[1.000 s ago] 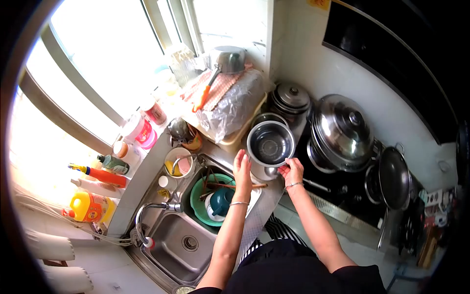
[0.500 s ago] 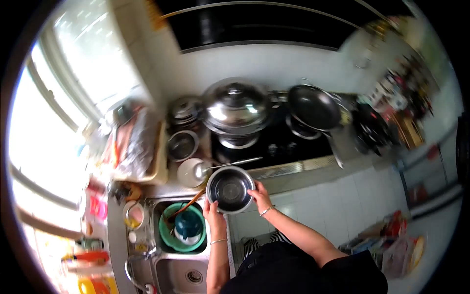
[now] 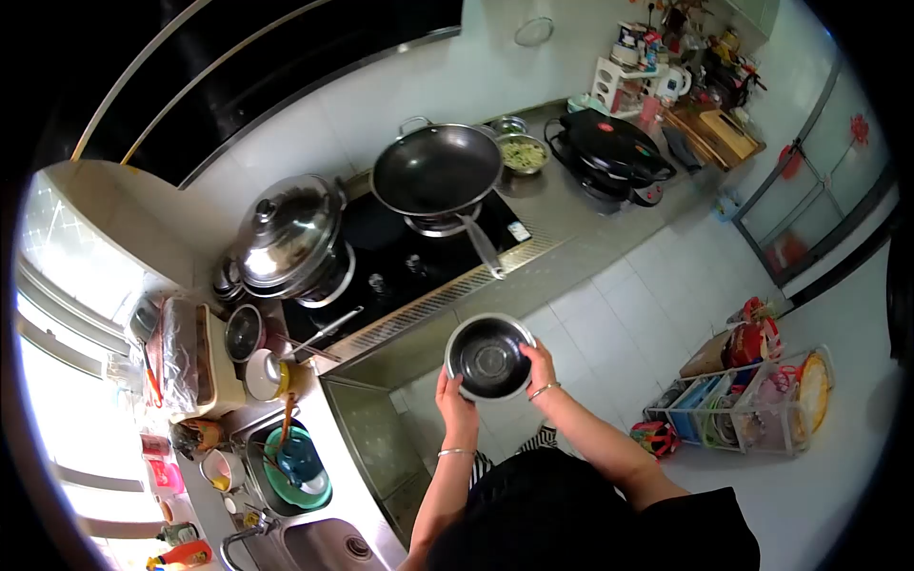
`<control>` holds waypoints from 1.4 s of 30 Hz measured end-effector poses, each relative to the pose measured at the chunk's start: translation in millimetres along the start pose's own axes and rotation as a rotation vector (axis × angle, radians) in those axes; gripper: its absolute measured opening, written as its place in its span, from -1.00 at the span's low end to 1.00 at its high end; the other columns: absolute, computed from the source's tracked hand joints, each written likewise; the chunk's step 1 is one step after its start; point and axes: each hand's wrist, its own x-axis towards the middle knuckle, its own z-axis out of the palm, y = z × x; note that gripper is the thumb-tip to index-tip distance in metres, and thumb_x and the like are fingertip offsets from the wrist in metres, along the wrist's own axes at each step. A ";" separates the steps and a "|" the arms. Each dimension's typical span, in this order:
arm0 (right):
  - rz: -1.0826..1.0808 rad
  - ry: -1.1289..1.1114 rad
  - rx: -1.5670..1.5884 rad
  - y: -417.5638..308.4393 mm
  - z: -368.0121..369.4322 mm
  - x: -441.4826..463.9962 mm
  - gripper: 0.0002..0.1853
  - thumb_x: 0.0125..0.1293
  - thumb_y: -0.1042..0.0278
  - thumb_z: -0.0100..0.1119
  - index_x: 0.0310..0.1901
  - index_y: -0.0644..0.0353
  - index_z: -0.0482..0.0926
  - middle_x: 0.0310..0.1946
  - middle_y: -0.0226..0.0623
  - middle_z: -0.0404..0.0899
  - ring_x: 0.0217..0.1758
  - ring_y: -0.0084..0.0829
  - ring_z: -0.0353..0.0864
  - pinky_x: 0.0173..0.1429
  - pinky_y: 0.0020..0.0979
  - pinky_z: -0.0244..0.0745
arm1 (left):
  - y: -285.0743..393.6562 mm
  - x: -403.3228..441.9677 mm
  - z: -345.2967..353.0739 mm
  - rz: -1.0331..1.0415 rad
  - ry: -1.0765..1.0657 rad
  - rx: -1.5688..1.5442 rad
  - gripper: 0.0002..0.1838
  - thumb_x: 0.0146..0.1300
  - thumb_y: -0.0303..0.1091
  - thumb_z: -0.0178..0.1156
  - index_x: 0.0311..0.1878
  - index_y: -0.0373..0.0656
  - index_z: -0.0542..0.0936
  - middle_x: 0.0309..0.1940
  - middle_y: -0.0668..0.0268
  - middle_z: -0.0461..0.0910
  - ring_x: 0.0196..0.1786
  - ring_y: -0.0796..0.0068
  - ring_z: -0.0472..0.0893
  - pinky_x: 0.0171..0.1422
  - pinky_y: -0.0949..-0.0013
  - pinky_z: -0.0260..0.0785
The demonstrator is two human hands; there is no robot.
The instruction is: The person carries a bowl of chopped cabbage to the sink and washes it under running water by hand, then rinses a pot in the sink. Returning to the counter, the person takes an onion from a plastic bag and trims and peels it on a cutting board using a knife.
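Since a second ago, the round metal bowl (image 3: 490,359) has moved from above the counter (image 3: 350,485) to over the pale tiled floor (image 3: 619,305). The left hand (image 3: 458,409) and right hand (image 3: 540,369), partly closed, hold opposite sides of its smooth, shiny rim. Beyond, a glossy black stove (image 3: 367,233) bears a dark, round-bellied wok (image 3: 433,171); a steel sink (image 3: 319,544) sits lower left.

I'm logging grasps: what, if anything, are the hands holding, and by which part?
A bowl, by its rim: left hand at its lower left in view, right hand at its right.
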 end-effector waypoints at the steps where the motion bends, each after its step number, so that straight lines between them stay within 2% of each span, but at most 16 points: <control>1: -0.053 -0.064 -0.003 -31.9 -7.8 -5.5 -0.59 0.15 0.37 0.10 0.06 0.22 0.43 -0.09 -0.28 0.55 -0.01 -0.37 0.51 0.14 -0.33 0.39 | -16.7 -3.7 24.1 -0.012 -0.004 -0.004 -0.61 0.24 -0.55 0.00 0.16 -0.29 0.43 0.06 0.25 0.51 0.11 0.43 0.48 0.20 0.38 0.33; 3: -0.097 -0.066 0.034 -79.6 -27.3 -6.9 -0.60 0.17 0.35 0.08 0.07 0.22 0.44 -0.07 -0.28 0.54 0.01 -0.38 0.49 0.14 -0.33 0.38 | -52.4 -6.0 59.3 -0.007 -0.073 0.057 -0.59 0.33 -0.42 -0.12 0.23 -0.32 0.34 0.14 0.20 0.45 0.18 0.33 0.44 0.29 0.28 0.27; 6: -0.120 -0.080 0.093 -133.6 -59.3 1.0 -0.59 0.22 0.26 0.04 0.08 0.26 0.43 -0.03 -0.25 0.51 0.07 -0.39 0.45 0.16 -0.36 0.34 | -92.1 -7.6 113.0 -0.037 -0.090 0.067 -0.58 0.37 -0.35 -0.17 0.24 -0.31 0.33 0.16 0.17 0.43 0.20 0.31 0.42 0.31 0.29 0.25; 9: -0.149 -0.021 0.198 -174.0 -84.3 6.4 -0.67 0.29 0.25 0.01 0.04 0.19 0.46 -0.07 -0.29 0.54 0.01 -0.40 0.51 0.13 -0.35 0.40 | -120.5 -13.8 158.4 -0.048 -0.166 0.035 -0.59 0.41 -0.34 -0.15 0.26 -0.32 0.31 0.14 0.21 0.45 0.17 0.39 0.44 0.28 0.35 0.29; 13: -0.199 -0.022 0.357 -196.6 -128.6 35.8 -0.71 0.32 0.20 0.00 -0.03 0.17 0.49 -0.10 -0.30 0.57 -0.03 -0.41 0.53 0.11 -0.34 0.43 | -155.9 -9.2 201.4 -0.067 -0.202 0.084 -0.58 0.42 -0.35 -0.17 0.26 -0.33 0.30 0.14 0.19 0.45 0.18 0.37 0.44 0.29 0.34 0.29; 16: -0.233 0.063 0.464 -219.4 -147.2 59.6 -0.74 0.33 0.19 0.01 -0.09 0.16 0.51 -0.11 -0.31 0.59 -0.04 -0.39 0.56 0.09 -0.33 0.47 | -185.8 8.8 232.5 -0.137 -0.221 0.110 -0.59 0.42 -0.35 -0.16 0.26 -0.34 0.30 0.13 0.17 0.45 0.18 0.37 0.44 0.28 0.34 0.29; 19: -0.257 0.086 0.509 -250.9 -162.0 82.6 -0.72 0.34 0.17 -0.01 -0.10 0.18 0.52 -0.13 -0.30 0.60 -0.06 -0.38 0.57 0.08 -0.34 0.48 | -220.7 35.1 262.5 -0.158 -0.211 0.172 -0.60 0.41 -0.33 -0.20 0.19 -0.34 0.37 0.12 0.17 0.46 0.18 0.35 0.44 0.29 0.29 0.25; 20: -0.255 0.047 0.538 -258.4 -173.0 95.2 -0.67 0.36 0.16 -0.04 -0.02 0.21 0.48 -0.08 -0.31 0.56 -0.03 -0.39 0.54 0.13 -0.35 0.42 | -232.0 42.5 274.3 -0.188 -0.231 0.163 -0.62 0.41 -0.31 -0.19 0.17 -0.33 0.38 0.09 0.19 0.48 0.14 0.37 0.46 0.26 0.30 0.27; 23: -0.297 0.134 0.583 -299.8 -194.0 116.6 -0.65 0.37 0.13 -0.07 -0.03 0.22 0.50 -0.07 -0.28 0.57 -0.01 -0.38 0.54 0.13 -0.35 0.42 | -262.2 55.8 322.7 -0.262 -0.320 0.162 -0.61 0.41 -0.30 -0.17 0.18 -0.32 0.37 0.09 0.20 0.48 0.13 0.38 0.46 0.26 0.32 0.27; 27: -0.414 0.184 0.659 -355.6 -230.7 135.3 -0.62 0.38 0.09 -0.09 -0.11 0.25 0.56 -0.13 -0.23 0.63 -0.06 -0.33 0.59 0.11 -0.32 0.46 | -321.0 73.7 380.9 -0.383 -0.354 0.232 -0.65 0.42 -0.28 -0.17 0.10 -0.30 0.41 0.03 0.22 0.50 0.10 0.40 0.47 0.24 0.32 0.28; 29: -0.463 0.194 0.695 -376.6 -259.9 148.3 -0.59 0.38 0.07 -0.11 -0.08 0.26 0.56 -0.10 -0.22 0.62 -0.03 -0.32 0.59 0.13 -0.32 0.46 | -348.7 72.8 413.8 -0.433 -0.409 0.251 -0.67 0.43 -0.28 -0.18 0.05 -0.29 0.43 0.01 0.23 0.50 0.08 0.42 0.47 0.23 0.31 0.28; 35: -0.543 0.242 0.681 -461.7 -342.7 188.8 -0.57 0.38 0.06 -0.12 -0.03 0.28 0.54 -0.07 -0.19 0.60 -0.01 -0.31 0.58 0.16 -0.31 0.44 | -454.8 71.5 495.0 -0.516 -0.535 0.246 -0.63 0.44 -0.27 -0.21 0.12 -0.31 0.40 0.08 0.18 0.47 0.16 0.38 0.43 0.28 0.30 0.24; 39: -0.498 0.217 0.651 -532.8 -396.7 223.1 -0.57 0.38 0.05 -0.13 -0.02 0.26 0.53 -0.07 -0.20 0.60 -0.02 -0.31 0.58 0.15 -0.29 0.45 | -519.5 67.1 551.9 -0.466 -0.503 0.235 -0.62 0.44 -0.26 -0.21 0.15 -0.31 0.38 0.11 0.18 0.45 0.18 0.37 0.42 0.29 0.29 0.23; 40: -0.497 0.227 0.664 -551.7 -407.3 229.3 -0.61 0.39 0.11 -0.11 -0.04 0.28 0.51 -0.11 -0.23 0.60 -0.07 -0.36 0.59 0.06 -0.32 0.50 | -535.6 65.7 565.3 -0.462 -0.502 0.233 -0.62 0.43 -0.26 -0.20 0.15 -0.30 0.38 0.12 0.18 0.45 0.19 0.37 0.41 0.30 0.29 0.23; 42: -0.502 0.208 0.631 -590.5 -426.3 245.8 -0.59 0.39 0.08 -0.12 -0.03 0.27 0.51 -0.09 -0.22 0.60 -0.04 -0.33 0.58 0.10 -0.31 0.48 | -565.2 65.7 597.6 -0.431 -0.500 0.232 -0.62 0.43 -0.26 -0.19 0.16 -0.29 0.38 0.11 0.20 0.45 0.18 0.37 0.42 0.31 0.29 0.23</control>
